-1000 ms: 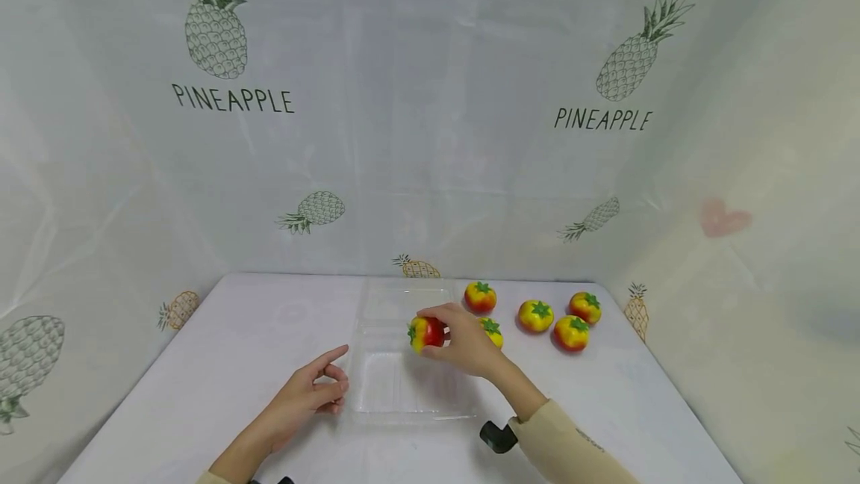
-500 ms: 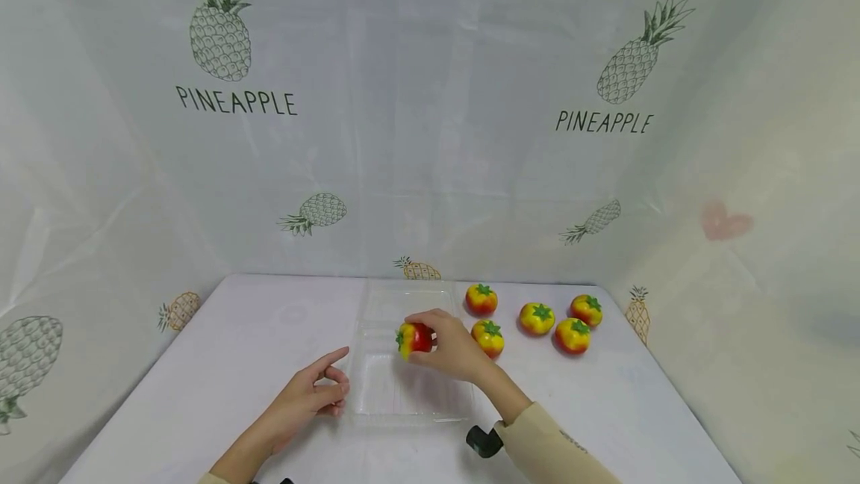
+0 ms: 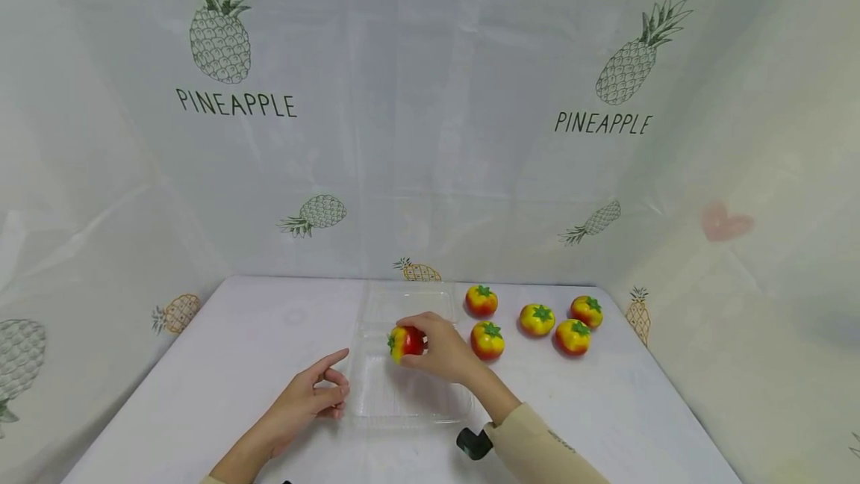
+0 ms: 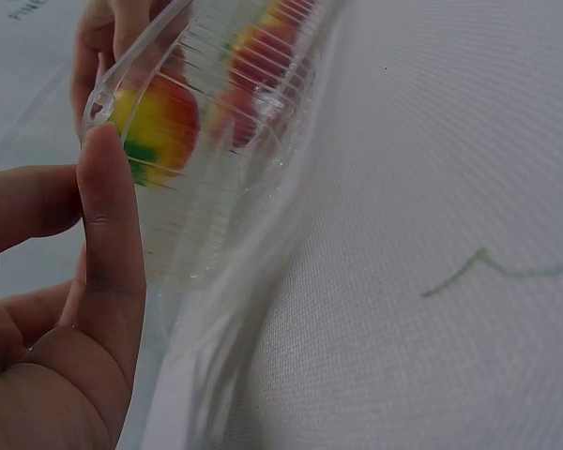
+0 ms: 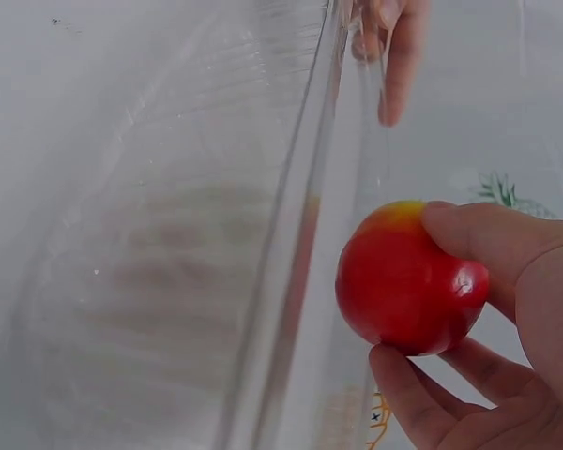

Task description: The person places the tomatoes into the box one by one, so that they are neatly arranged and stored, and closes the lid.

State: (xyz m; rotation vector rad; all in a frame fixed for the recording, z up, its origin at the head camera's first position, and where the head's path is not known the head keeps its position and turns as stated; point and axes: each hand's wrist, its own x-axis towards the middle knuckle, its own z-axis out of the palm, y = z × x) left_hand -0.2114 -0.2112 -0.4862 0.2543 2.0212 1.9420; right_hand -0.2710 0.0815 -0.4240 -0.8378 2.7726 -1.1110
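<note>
My right hand (image 3: 442, 349) holds a shiny red and yellow toy persimmon (image 3: 405, 344) with a green calyx, above the clear plastic box (image 3: 410, 419). In the right wrist view the thumb and fingers grip this persimmon (image 5: 399, 281) from the side, beyond the box's rim. At the box's left edge is my left hand (image 3: 312, 394), its index finger stretched forward. Seen from the left wrist, the left thumb (image 4: 108, 216) lies at the rim (image 4: 98, 103) and appears to pinch it with a finger; that contact is partly hidden.
Right of the box lie several more toy persimmons (image 3: 487, 340), one (image 3: 481, 301) near its back corner and others (image 3: 571, 337) farther right. The transparent lid (image 3: 410, 297) lies open behind the box. A pineapple-printed curtain (image 3: 430, 133) surrounds the white table (image 3: 269, 327).
My right hand has carried the persimmon left and slightly toward me over the box, uncovering a persimmon on the table behind it. My left hand has stayed at the box edge.
</note>
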